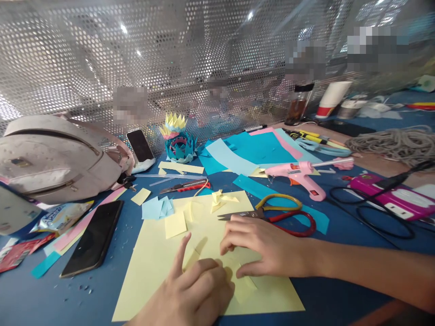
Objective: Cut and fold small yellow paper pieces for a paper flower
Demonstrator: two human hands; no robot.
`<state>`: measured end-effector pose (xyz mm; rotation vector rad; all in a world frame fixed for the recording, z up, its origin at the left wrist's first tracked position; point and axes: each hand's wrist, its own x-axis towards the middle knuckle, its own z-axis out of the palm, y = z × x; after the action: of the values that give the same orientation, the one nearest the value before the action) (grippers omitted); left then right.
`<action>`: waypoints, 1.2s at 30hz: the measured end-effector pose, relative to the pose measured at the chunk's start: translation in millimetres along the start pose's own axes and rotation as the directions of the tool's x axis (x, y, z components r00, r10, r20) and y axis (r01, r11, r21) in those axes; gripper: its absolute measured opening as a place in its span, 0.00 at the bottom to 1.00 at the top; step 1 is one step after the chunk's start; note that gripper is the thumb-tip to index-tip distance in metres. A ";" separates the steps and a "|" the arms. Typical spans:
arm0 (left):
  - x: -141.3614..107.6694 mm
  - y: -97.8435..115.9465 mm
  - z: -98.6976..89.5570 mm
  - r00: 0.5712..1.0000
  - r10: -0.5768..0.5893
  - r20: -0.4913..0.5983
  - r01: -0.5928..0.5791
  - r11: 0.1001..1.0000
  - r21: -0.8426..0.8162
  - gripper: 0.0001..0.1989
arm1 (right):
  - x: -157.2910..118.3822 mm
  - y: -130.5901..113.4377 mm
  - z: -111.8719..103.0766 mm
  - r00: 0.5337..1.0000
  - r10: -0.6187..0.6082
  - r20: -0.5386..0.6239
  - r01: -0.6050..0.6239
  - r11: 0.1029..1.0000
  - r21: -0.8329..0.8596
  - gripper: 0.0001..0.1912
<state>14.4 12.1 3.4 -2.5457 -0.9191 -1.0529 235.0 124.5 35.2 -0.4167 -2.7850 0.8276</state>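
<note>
Low in the frame, both hands press on a small yellow piece lying on a yellow sheet: the left hand at bottom centre with its forefinger stretched out, the right hand just right of it, fingers flat. Scissors lie just above the right hand, a pink glue gun higher up. A black phone lies at the left, a bag above it, and a paper flower at upper centre.

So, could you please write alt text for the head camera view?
Two bare hands, left hand and right hand, press a small yellow paper piece onto a large yellow paper sheet on a blue table, with red-and-yellow-handled scissors just beyond.
</note>
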 end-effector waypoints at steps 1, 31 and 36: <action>0.7 0.2 -0.1 1.000 0.001 -0.001 -0.001 1.000 -0.002 0.17 | -0.2 -0.3 -0.2 1.000 0.001 0.002 -0.001 1.000 -0.008 0.14; -0.2 -1.8 -0.5 0.999 0.017 0.037 -0.018 0.999 0.038 0.17 | -2.8 1.7 10.2 0.979 -0.086 -0.182 0.084 0.996 -0.018 0.06; -1.0 0.0 2.0 1.000 -0.003 0.018 0.002 0.999 0.037 0.19 | -3.2 2.7 4.1 0.944 -0.294 -0.147 0.252 0.934 -0.252 0.12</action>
<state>15.0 12.6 1.2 -2.5286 -0.9384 -1.0051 237.5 123.6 29.9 -0.1230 -2.6882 0.3837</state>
